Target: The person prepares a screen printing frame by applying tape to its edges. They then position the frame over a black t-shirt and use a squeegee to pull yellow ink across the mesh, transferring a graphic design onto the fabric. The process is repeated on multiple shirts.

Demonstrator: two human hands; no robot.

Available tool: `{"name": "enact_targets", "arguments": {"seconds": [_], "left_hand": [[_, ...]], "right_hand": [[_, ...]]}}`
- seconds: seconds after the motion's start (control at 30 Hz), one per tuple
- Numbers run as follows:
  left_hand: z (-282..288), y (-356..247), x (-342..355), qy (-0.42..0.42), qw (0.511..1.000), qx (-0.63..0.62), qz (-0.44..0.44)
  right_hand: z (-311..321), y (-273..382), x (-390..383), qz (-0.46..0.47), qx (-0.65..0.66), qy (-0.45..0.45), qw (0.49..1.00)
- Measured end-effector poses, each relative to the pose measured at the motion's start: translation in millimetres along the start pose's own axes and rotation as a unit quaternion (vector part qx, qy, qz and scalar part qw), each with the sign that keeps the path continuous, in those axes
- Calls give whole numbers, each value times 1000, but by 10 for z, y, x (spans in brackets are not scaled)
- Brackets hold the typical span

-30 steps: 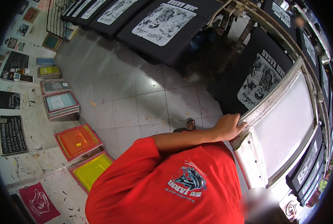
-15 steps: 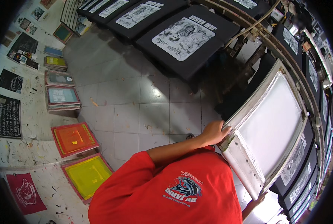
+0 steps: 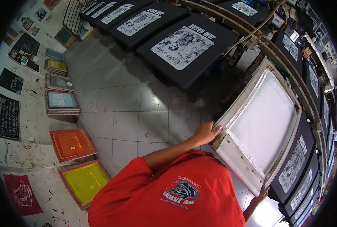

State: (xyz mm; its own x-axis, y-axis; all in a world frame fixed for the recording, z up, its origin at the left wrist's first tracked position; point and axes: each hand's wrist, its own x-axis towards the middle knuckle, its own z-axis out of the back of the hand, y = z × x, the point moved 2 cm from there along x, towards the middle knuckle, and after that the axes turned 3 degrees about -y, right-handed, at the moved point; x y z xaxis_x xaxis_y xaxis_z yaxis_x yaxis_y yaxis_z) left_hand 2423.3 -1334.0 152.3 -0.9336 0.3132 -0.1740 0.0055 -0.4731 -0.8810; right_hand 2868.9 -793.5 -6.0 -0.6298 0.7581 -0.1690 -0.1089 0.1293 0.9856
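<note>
A large screen-printing frame (image 3: 262, 119) with pale white mesh and a worn, light border is held tilted at the right of the head view, beside my red-shirted body. My left hand (image 3: 208, 132) grips its left edge, thumb over the border. At the frame's bottom corner, my right hand (image 3: 262, 193) is closed on the edge, partly hidden beneath it. Just to the right of the frame lies a black shirt (image 3: 292, 166) with a white print, laid flat on a board.
Printed black shirts (image 3: 181, 49) lie on boards across the top and down the right, along a curved rail (image 3: 270, 49). Tiled floor (image 3: 123, 125) spans the middle. Stacked screens (image 3: 61, 100), including orange and yellow ones (image 3: 83, 181), stand along the stained white wall (image 3: 32, 151) at left.
The screen and my left hand have shifted left in the picture, uncovering more printed shirts on the right. My right hand, unseen a second ago, now shows at the bottom corner.
</note>
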Motion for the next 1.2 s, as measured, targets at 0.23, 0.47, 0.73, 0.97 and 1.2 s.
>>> {"name": "enact_targets", "arguments": {"seconds": [0.23,0.47,0.73,0.97,1.2], "left_hand": [[-8,-19,-82,-20,1000,15,-2],[9,-113,-91,-1,999,30,23],[-111,-5,-58,-36,999,37,-10],[-91,-140,-56,-53,997,61,-8],[-146,-242,128,-39,997,41,-55]], "right_hand": [[-637,406,-203,14,-65,13,998],[-659,539,-223,9,-50,-78,996],[-1297,1042,-545,-28,-139,-179,974],[-1670,1476,-635,-7,-143,-174,974],[-1577,1409,-515,9,-169,-184,968]]}}
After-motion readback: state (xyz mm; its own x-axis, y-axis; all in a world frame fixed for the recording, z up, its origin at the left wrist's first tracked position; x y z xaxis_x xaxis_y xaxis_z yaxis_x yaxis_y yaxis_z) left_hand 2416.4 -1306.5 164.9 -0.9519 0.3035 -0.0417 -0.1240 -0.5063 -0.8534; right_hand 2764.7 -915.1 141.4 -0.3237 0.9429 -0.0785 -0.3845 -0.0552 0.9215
